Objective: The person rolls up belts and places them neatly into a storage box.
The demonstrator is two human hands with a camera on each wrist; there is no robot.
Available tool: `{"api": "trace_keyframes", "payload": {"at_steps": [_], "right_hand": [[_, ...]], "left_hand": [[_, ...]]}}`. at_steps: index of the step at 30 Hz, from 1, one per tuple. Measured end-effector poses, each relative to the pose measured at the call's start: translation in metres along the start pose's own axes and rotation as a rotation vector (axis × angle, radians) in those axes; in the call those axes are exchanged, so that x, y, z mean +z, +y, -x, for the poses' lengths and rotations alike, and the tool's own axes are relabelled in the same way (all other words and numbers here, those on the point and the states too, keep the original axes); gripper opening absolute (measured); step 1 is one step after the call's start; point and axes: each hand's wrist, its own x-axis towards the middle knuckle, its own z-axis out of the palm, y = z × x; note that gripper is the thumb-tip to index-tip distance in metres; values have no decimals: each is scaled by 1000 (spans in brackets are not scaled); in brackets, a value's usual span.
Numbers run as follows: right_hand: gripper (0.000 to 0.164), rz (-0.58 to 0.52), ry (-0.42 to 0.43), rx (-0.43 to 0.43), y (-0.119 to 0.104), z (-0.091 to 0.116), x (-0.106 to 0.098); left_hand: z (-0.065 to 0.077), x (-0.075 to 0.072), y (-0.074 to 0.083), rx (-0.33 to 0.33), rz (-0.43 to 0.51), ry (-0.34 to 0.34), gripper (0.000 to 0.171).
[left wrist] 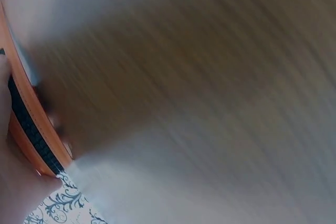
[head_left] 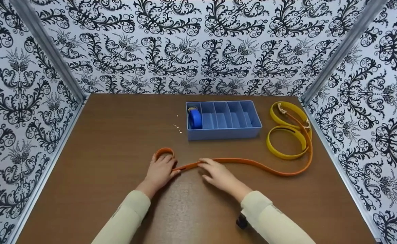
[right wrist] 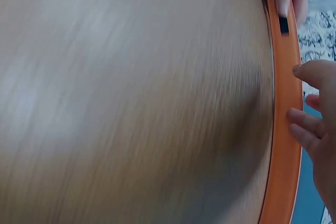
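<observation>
On the table (head_left: 124, 128), left fingers (head_left: 167, 158) pinch an orange strap (head_left: 232, 160) (looped there); right fingers (head_left: 206, 162), spread, touch it.

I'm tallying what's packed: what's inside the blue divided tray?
The tray holds a coiled blue strap in its leftmost compartment; the other four look empty. Anything under the strap is hidden.
</observation>
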Motion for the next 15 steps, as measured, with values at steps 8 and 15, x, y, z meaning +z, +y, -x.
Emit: {"api": "trace_keyframes", "payload": {"at_steps": [8, 15], "right_hand": [[45, 34, -9, 44, -26, -26, 18], [20, 76, 142, 39, -30, -36, 27]], "left_hand": [[-1, -1, 1, -24, 58, -4, 49], [-4, -6, -6, -1, 157, 18, 30]]}}
